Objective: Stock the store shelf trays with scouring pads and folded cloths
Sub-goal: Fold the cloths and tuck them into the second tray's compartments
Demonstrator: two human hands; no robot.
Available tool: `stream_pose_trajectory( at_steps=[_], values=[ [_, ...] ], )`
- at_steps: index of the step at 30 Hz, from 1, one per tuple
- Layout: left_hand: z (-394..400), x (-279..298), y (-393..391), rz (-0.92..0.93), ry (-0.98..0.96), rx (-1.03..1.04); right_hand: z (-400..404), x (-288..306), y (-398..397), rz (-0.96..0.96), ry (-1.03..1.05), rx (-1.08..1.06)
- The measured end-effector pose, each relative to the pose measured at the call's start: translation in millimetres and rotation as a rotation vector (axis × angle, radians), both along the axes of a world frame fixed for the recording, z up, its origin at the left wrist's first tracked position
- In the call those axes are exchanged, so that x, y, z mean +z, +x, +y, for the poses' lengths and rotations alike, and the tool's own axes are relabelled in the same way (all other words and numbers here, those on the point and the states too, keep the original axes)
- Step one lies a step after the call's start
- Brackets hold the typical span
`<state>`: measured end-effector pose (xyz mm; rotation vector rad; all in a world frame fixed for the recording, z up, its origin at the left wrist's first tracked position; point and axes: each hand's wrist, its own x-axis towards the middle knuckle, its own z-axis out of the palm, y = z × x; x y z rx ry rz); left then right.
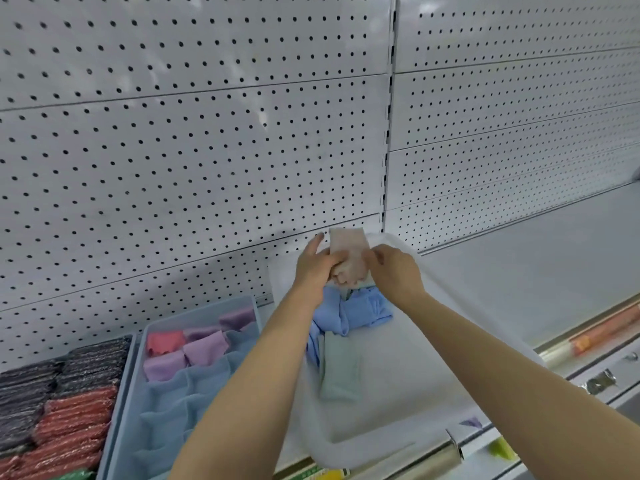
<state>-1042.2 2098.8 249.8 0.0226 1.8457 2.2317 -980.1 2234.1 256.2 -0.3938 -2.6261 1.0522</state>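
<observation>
Both my hands hold a pale pink cloth (347, 249) above the far end of a white tray (391, 424) on the shelf. My left hand (317, 263) grips its left side with curled fingers, and my right hand (393, 271) pinches its right side. Below them in the white tray lie crumpled blue cloths (353, 315) and a flat pale green cloth (341, 367). A blue divided tray (242, 303) to the left holds folded red and purple cloths (194, 348) in its far cells. Dark and red scouring pads (65, 403) fill a tray at the far left.
A white pegboard wall (207, 150) rises behind the trays. Bare white shelf surface (536, 271) stretches to the right. The shelf's front rail (588, 341) carries price labels along the lower right edge.
</observation>
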Motion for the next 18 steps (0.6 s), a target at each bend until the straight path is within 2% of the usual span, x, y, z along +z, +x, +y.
stream_pose_trajectory(
  at_steps=[4, 6, 8, 10, 15, 18],
  values=[
    [-27.9, 35.7, 33.6, 0.143, 0.13, -0.06, -27.4, 29.1, -4.6, 0.091, -0.771, 0.118],
    [-44.0, 42.2, 43.6, 0.203, 0.099, -0.07, -41.2, 37.2, -1.8, 0.159, -0.963, 0.198],
    [-62.0, 45.5, 49.8, 0.259, 0.043, -0.062, -56.2, 43.0, 0.5, 0.216, -0.97, 0.234],
    [-79.8, 51.4, 55.6, 0.274, 0.02, -0.034, -70.8, 46.5, 3.1, 0.246, -0.889, 0.237],
    [-113.2, 64.9, 63.9, 0.385, -0.152, 0.104, -104.3, 51.3, 10.2, 0.214, -0.799, 0.256],
    [-129.9, 66.3, 61.0, 0.455, -0.248, 0.25, -119.0, 51.3, 11.5, 0.197, -0.844, 0.353]
  ],
)
